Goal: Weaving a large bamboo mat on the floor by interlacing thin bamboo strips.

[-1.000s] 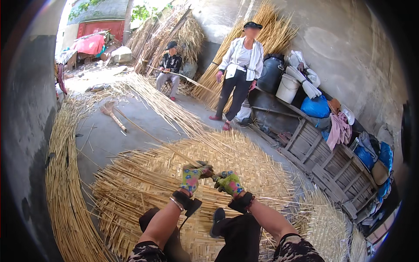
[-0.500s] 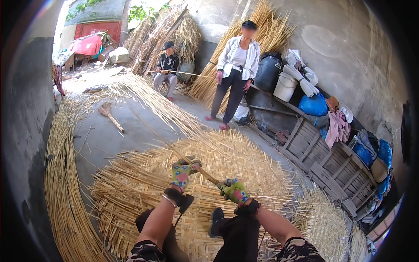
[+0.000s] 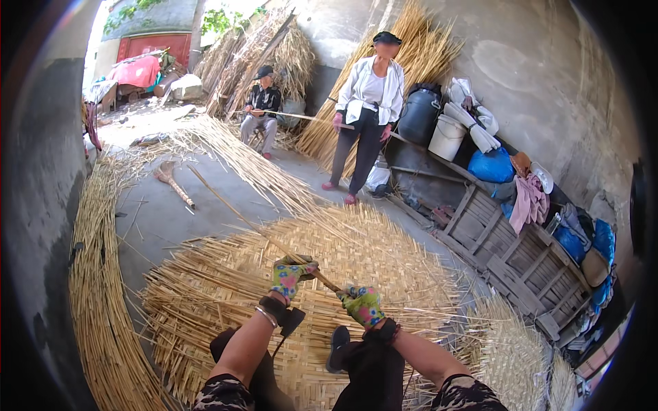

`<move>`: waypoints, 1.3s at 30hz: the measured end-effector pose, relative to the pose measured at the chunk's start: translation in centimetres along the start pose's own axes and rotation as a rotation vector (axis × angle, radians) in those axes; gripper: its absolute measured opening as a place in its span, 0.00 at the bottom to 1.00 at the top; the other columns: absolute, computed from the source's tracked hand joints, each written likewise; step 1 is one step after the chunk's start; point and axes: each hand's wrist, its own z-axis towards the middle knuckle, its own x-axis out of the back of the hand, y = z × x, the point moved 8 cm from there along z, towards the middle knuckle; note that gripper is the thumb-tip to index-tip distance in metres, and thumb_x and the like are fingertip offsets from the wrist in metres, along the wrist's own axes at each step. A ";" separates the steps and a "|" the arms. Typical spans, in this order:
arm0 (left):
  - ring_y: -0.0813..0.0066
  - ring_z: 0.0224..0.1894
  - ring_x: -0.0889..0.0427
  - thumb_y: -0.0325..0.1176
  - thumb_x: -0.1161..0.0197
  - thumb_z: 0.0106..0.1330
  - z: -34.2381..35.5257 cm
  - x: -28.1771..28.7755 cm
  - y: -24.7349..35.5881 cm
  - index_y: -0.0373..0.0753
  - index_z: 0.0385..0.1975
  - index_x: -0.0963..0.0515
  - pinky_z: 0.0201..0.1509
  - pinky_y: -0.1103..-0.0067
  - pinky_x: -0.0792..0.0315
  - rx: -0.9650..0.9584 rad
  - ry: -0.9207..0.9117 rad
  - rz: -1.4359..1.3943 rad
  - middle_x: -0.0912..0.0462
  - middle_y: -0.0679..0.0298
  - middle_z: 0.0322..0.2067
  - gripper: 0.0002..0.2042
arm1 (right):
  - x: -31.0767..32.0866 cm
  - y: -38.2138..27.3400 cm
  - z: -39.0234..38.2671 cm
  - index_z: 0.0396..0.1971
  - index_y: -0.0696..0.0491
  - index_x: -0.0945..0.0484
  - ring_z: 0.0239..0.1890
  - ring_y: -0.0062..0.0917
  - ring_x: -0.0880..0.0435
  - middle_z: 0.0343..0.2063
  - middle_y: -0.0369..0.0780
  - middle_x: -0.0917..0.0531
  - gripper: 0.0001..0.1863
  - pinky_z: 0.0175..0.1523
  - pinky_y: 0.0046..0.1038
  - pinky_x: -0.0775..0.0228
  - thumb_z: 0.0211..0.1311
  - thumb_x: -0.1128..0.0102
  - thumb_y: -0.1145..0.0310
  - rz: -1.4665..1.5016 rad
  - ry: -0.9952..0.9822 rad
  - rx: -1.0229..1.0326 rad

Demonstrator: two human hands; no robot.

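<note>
A long, thin reed (image 3: 324,279) slants from the upper left down through both of my gloved hands. My left hand (image 3: 293,272), in a green flowered glove, is closed around it. My right hand (image 3: 360,305), in a similar glove, grips it lower and to the right, with a short gap between the two. Beneath them lies a large woven reed mat (image 3: 370,250) with loose strand ends at its edges. My legs and one shoe (image 3: 338,349) are on the mat.
Reed strips lie in bundles at left (image 3: 106,301) and across the back (image 3: 240,151). A broom (image 3: 175,185) rests on the floor. One person (image 3: 367,103) stands beyond the mat; another (image 3: 260,120) sits holding a strip. A wooden frame with buckets (image 3: 447,137) and sacks lines the right wall.
My hands have moved apart along the reed, the left slightly leftward, the right down and right. The standing person's head is bowed more than a second ago.
</note>
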 end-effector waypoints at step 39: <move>0.83 0.22 0.26 0.26 0.37 0.48 -1.7 -3.2 2.0 0.32 0.26 0.25 0.23 0.87 0.33 -0.111 -0.241 0.253 0.23 0.66 0.20 0.07 | -2.0 -3.1 5.0 0.28 0.59 0.22 0.21 0.16 0.26 0.21 0.35 0.21 0.09 0.27 0.16 0.34 0.50 0.43 0.68 0.197 -0.480 0.532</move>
